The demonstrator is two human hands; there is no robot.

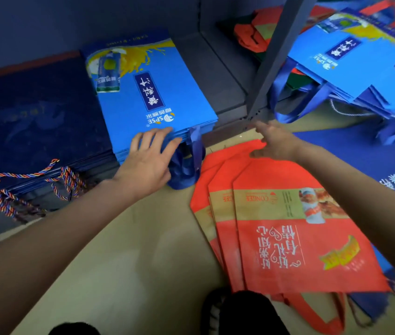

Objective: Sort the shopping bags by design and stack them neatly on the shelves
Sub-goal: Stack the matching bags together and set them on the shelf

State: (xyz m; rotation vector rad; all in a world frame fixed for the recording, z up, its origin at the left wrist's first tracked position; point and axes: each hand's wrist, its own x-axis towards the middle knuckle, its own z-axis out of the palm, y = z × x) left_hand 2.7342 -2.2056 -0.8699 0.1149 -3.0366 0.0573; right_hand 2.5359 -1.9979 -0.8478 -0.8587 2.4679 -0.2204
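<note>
One left hand [149,160] presses the blue bag stack's [153,93] near edge.

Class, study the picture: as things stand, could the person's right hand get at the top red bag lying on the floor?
Probably yes. The right hand hovers open just above the far edge of the red bags, which lie fanned on the floor, with nothing lying over them.

A pale beige floor [128,262] fills the lower middle of the view. A grey metal upright post [276,56] rises at a slant from the floor at upper centre. At the bottom edge a dark shoe [247,313] shows, with another dark shape [75,330] to its left.
</note>
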